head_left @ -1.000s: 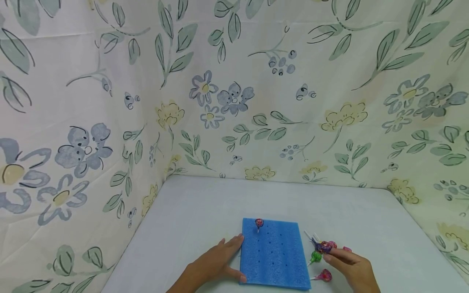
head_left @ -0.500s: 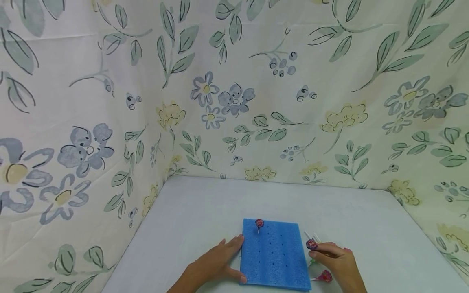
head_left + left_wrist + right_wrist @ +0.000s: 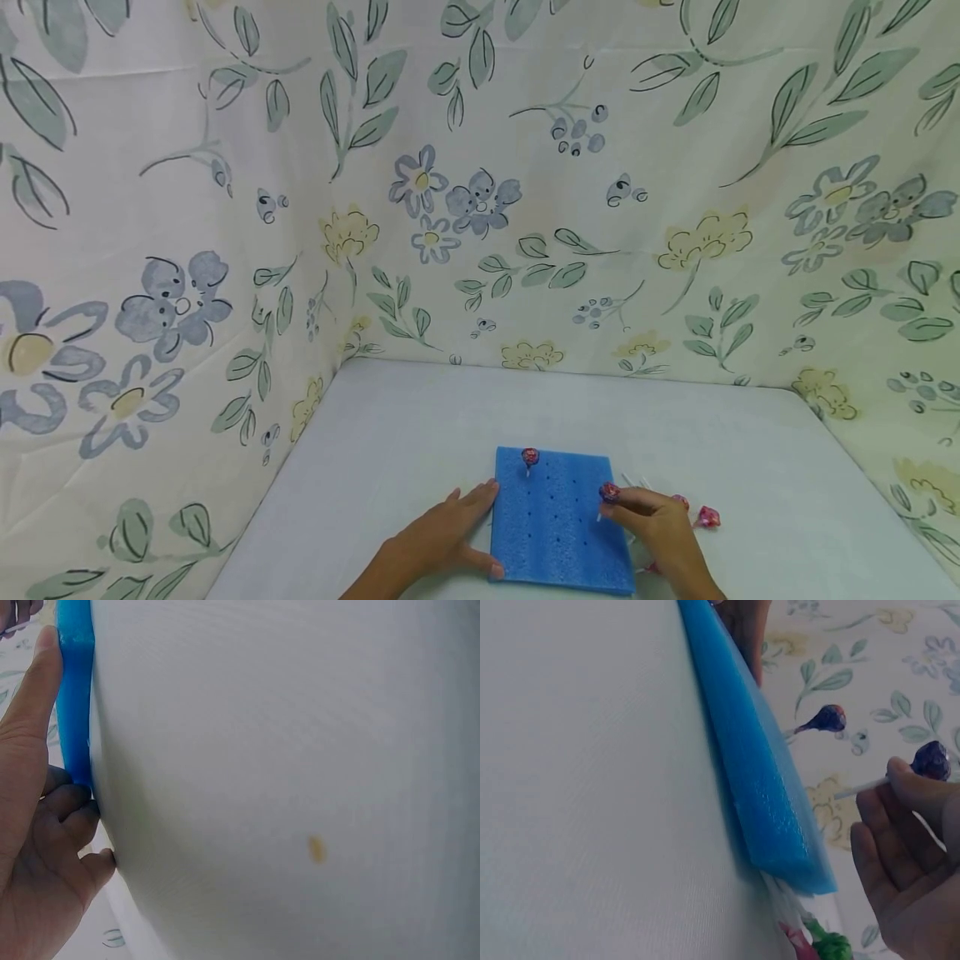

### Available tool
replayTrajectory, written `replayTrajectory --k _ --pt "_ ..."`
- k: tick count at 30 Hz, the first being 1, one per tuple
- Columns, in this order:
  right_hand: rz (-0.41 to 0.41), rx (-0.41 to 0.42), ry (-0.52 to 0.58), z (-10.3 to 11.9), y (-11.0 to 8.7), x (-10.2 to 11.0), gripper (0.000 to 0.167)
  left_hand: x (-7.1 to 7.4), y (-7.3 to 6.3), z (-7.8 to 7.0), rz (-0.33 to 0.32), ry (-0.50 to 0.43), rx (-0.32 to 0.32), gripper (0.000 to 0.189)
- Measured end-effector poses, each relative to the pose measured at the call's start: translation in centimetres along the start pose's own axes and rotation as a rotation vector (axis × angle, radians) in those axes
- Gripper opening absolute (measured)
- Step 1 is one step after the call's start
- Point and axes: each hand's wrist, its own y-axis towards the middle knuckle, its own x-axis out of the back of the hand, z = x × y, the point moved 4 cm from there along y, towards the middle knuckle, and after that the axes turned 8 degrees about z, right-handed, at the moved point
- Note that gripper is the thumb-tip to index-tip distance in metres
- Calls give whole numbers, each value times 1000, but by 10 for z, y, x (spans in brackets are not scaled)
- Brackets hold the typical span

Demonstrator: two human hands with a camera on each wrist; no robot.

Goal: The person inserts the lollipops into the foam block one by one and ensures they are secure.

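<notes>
Head view: floral cloth backs a white desk, which bears a blue foam block dotted with holes. The left hand, thumb and fingers spread, rests along the block's left edge, probably to steady it. The right hand pinches a dark-wrapped lollipop near its head above the block's right side, seemingly to leave the stick free. A red lollipop stands upright at the block's far left; loose lollipops lie to its right

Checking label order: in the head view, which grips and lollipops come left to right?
Left grip → standing lollipop in the blue foam → held lollipop → right grip → pink lollipop. Lollipops partly hidden by the right grip left out.
</notes>
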Motion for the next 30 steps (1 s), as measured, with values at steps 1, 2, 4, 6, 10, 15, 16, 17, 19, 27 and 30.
replayTrajectory --k 1,2,4,6,10,15,16,17,19,27,30 --pt "0 5 -2 1 1 -2 29 0 0 0 1 -1 4 116" --pt "-5 9 -3 2 2 -5 29 0 0 0 2 -2 9 116" --pt "-8 19 -3 4 4 -9 27 0 0 0 4 -4 18 115" --pt "-8 30 -7 7 6 -13 25 1 0 0 5 -4 25 115" --pt "-11 40 -41 12 10 -22 22 1 -1 0 0 -7 25 115" --pt "-4 62 -13 19 15 -32 21 1 0 0 0 -3 28 115" --pt "3 72 0 20 16 -35 20 1 0 0 1 -2 28 115" --pt "8 80 16 21 17 -37 20 1 0 1 1 -1 25 115" --pt "21 106 47 23 19 -42 19 0 0 1 4 -1 25 115" --pt "23 153 1 30 23 -58 15 -3 4 5 2 4 11 116" --pt "36 157 15 31 24 -64 16 -2 2 5 -6 9 1 116"
